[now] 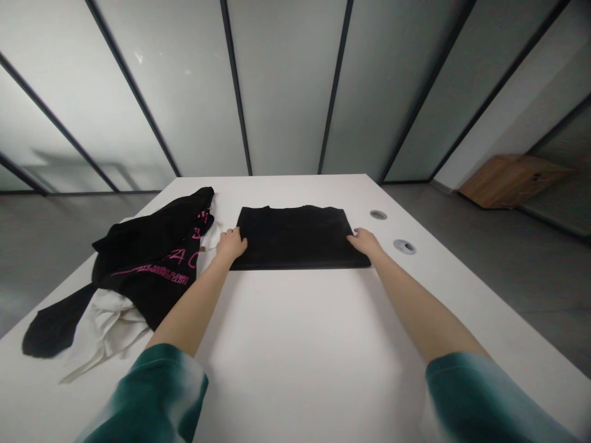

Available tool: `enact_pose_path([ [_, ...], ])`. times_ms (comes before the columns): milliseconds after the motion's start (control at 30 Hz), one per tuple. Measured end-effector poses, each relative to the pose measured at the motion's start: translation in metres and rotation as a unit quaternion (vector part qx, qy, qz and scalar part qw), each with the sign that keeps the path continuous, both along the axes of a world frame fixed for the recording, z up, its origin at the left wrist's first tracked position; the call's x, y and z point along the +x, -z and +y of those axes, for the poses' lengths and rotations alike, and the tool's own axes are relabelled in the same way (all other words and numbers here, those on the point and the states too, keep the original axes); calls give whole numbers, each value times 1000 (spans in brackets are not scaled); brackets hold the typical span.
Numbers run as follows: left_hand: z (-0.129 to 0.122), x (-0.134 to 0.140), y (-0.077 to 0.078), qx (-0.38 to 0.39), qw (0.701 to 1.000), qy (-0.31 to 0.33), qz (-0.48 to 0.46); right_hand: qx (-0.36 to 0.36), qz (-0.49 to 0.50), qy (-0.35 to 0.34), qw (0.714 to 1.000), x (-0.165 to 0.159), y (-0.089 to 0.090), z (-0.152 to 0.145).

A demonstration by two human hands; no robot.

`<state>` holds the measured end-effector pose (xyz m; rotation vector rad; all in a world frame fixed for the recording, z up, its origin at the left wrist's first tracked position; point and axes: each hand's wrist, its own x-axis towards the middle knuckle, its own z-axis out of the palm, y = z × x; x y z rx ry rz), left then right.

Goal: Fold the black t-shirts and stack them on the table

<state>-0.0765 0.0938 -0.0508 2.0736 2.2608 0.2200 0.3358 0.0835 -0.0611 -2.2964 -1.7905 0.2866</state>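
Head view: the folded black garment (295, 239) lies flat on the white bench (295, 338). The left hand (231, 244) and right hand (365, 241), well apart, touch its opposite side edges; pinching cannot be confirmed. Apply even outward tension; level the wavy far edge.

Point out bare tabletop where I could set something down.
The white table is bare between the forearms, this side of the folded black cloth, and in a strip behind it. It is crowded at left, with the garment heap, and at the cloth's sides, with the left hand and right hand.
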Motion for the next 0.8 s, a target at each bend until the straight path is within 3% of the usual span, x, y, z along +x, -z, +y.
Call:
enact_pose_path([
  [133, -11, 3, -9, -52, 996, 61, 39, -42, -28, -48, 998, -1, -3, -4],
  [300, -38, -4, -16, -76, 984, 149, 65, -64, -53, -69, 994, 9, -6, -46],
  [467, -42, -29, -28, -164, 959, 232, 12, -137, 28, -167, 976, 40, -16, -85],
  [533, -31, -33, -28, -138, 971, 194, -20, -110, 73, -132, 982, 49, -18, -83],
  [667, 3, -23, -14, -25, 994, 44, -92, -13, 191, -20, 981, 43, -13, -54],
  [800, 31, -10, 0, -51, 981, -33, -183, -15, 193, 11, 981, 21, -4, -26],
])
